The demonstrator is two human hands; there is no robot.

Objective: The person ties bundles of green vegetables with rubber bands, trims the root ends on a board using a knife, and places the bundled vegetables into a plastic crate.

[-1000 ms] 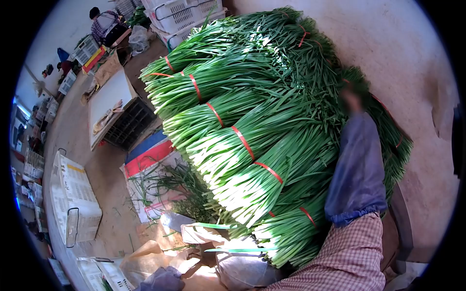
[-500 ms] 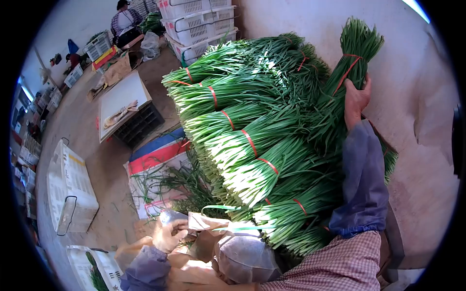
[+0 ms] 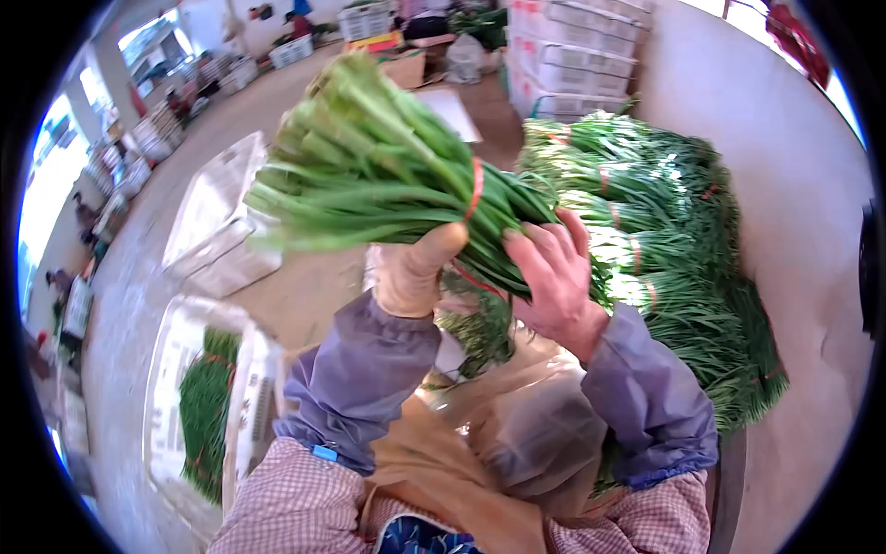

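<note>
Chive bundle (image 3: pixel 397 175) is up in the air right in front of the person, both hands on it, wide end fanned out to the upper left and kinda blurry. Left hand (image 3: pixel 415 272) is gripping it from below, thumb just beside the red band (image 3: pixel 475 189); can't really see the rest of those fingers. Right hand (image 3: pixel 558 282) has its fingers curled over the narrower part, right of the band, so that one's closed on it too. Purple sleeve covers (image 3: pixel 360 379) on both arms. Down at lower left there's a white crate (image 3: pixel 171 369) with more tied chives (image 3: pixel 208 406) lying in it. Off to the right, a big pile of chives (image 3: pixel 674 203) sits near the wall. Further back: another white crate (image 3: pixel 217 203), then stacked white crates (image 3: pixel 572 60) behind the pile.
</note>
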